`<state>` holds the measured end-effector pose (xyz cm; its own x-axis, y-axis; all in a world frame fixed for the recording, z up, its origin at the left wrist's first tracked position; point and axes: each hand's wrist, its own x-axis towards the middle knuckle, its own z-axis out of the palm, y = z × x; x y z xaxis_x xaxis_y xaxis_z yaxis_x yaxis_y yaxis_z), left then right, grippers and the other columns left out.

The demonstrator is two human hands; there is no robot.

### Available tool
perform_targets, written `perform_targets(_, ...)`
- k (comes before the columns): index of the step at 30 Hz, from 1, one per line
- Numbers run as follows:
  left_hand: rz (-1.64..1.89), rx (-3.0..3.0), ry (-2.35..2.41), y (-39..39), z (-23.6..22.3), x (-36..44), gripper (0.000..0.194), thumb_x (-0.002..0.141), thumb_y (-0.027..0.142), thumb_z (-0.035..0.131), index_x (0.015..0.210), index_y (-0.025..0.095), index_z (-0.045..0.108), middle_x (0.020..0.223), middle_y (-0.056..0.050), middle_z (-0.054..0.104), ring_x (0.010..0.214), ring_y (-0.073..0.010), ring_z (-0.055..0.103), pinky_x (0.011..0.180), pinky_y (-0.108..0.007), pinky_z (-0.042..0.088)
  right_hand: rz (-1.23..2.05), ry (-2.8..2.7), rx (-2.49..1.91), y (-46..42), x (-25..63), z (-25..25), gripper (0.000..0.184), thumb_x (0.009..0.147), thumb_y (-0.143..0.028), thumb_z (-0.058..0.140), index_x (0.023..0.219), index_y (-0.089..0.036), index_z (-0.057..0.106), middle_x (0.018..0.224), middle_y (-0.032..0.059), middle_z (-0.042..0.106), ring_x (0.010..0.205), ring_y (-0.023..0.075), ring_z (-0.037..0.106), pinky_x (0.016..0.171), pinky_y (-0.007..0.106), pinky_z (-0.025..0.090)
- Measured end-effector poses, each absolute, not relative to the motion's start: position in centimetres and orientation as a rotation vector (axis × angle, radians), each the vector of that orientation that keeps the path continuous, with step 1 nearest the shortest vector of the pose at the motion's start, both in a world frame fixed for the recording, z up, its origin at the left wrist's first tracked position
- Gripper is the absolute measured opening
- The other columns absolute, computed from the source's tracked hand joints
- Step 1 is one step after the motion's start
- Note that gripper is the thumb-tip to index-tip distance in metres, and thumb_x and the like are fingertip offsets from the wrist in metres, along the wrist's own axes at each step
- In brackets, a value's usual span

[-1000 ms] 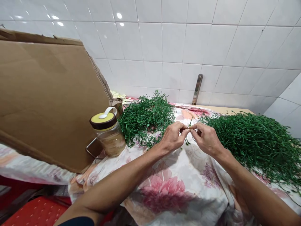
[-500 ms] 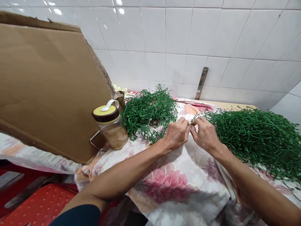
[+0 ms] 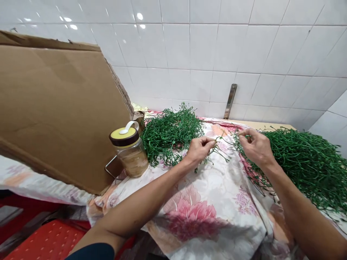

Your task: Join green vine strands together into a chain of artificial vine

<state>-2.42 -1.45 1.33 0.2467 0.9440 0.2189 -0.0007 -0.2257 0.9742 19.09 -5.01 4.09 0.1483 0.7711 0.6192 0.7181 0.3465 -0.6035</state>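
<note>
My left hand [image 3: 200,148] is closed in a pinch on a small bunch of thin green sprigs [image 3: 222,154], which look like artificial plant stems with small tips. The sprigs stick out to the right and hang below the fingers. My right hand [image 3: 256,147] is at the left edge of the right-hand pile of green sprigs [image 3: 306,162], its thumb and forefinger pinched together at a thin green sprig [image 3: 235,134]. A second, smaller pile of green sprigs [image 3: 173,131] lies behind and left of my left hand.
A floral cloth [image 3: 211,187] covers the table. On the left stand a jar [image 3: 131,155] with a yellow and brown lid and a large cardboard box [image 3: 59,115]. A white tiled wall [image 3: 203,47] with a metal bracket [image 3: 230,102] is behind. A red stool [image 3: 46,240] is at lower left.
My hands, close together before, have moved apart. The right hand has gone right to the pile's edge, while the left stays near its place with sprigs now showing. The view has tilted slightly up.
</note>
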Motion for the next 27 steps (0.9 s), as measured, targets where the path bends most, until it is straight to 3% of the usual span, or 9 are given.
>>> perform_targets(4, 1.134, 1.306, 0.846, -0.9, 1.3, -2.6, 0.020, 0.073, 0.028, 0.077, 0.084, 0.011, 0.073, 0.078, -0.004, 0.066, 0.063, -0.0079, 0.052, 0.055, -0.021, 0.045, 0.512, -1.356, -1.163, -5.7, 19.7, 5.2, 0.020, 0.085, -0.039, 0.066, 0.089, -0.019, 0.065, 0.079, 0.0057, 0.068, 0.046, 0.0086, 0.034, 0.039, 0.024, 0.027)
perform_targets(8, 1.153, 1.271, 0.855, -0.9, 1.3, -2.4, 0.014, 0.077, 0.021, 0.073, 0.085, 0.011, 0.073, 0.081, -0.005, 0.064, 0.064, -0.0077, 0.052, 0.051, -0.019, 0.047, 0.754, -1.233, -1.000, -6.1, 20.5, 6.4, 0.018, 0.082, -0.036, 0.072, 0.086, -0.023, 0.061, 0.088, 0.0048, 0.069, 0.046, 0.0068, 0.025, 0.036, 0.022, 0.018)
perform_targets(19, 1.167, 1.252, 0.907, -0.9, 1.3, -2.2, 0.008, 0.080, 0.017, 0.071, 0.085, 0.011, 0.069, 0.078, -0.002, 0.062, 0.060, -0.0068, 0.056, 0.051, -0.020, 0.050, 0.855, -1.086, -0.894, -6.4, 24.0, 7.8, 0.011, 0.080, -0.028, 0.074, 0.089, -0.025, 0.067, 0.086, 0.0037, 0.058, 0.052, 0.0087, 0.024, 0.035, 0.019, 0.018)
perform_targets(27, 1.130, 1.119, 0.819, -0.7, 1.4, -2.3, 0.020, 0.077, 0.013, 0.076, 0.093, 0.010, 0.064, 0.082, -0.003, 0.066, 0.067, -0.0143, 0.072, 0.063, -0.023, 0.051, 1.163, -1.214, -0.982, -5.6, 21.1, 5.5, 0.027, 0.079, -0.044, 0.076, 0.090, -0.021, 0.068, 0.075, -0.0001, 0.055, 0.050, 0.0073, 0.029, 0.038, 0.019, 0.020)
